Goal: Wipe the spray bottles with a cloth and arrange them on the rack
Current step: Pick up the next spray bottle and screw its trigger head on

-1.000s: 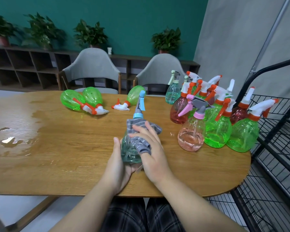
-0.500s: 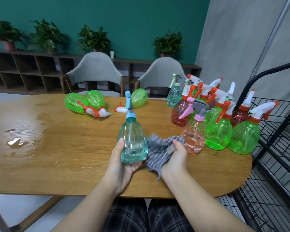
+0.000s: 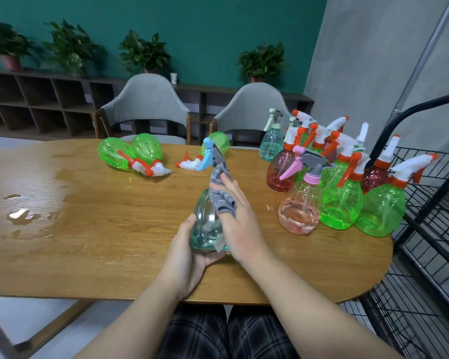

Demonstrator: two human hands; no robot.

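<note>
My left hand (image 3: 189, 252) cupped the base of the clear teal plastic spray bottle (image 3: 206, 224) from below and from the left, fingers curled up around its lower wall, and held it just above the near middle of the oval wooden surface (image 3: 94, 229). The bottle's long axis ran up and away from me, close to upright, tipped slightly so that its pale blue trigger head (image 3: 208, 158) pointed off to the far left. My right hand (image 3: 240, 224) lay against the bottle's right flank, fingers straight and spread, and pressed the grey striped cloth (image 3: 222, 195) onto the shoulder and neck; the cloth draped up over the collar and down behind my palm. By my judgement this was mid-wipe, the right hand best placed to work on upward toward the trigger head while the left turned the body.

Farther right, well apart from both hands, a cluster of upright bottles (image 3: 342, 200) in pink, green and red stood near the surface's right end. Beyond that edge stood the black wire rack (image 3: 425, 244), on my right-hand side, so the right hand was the nearer for placing. At the far side three green bottles (image 3: 130, 154) lay on their sides. To the left, water pooled (image 3: 21, 215) on the wood.
</note>
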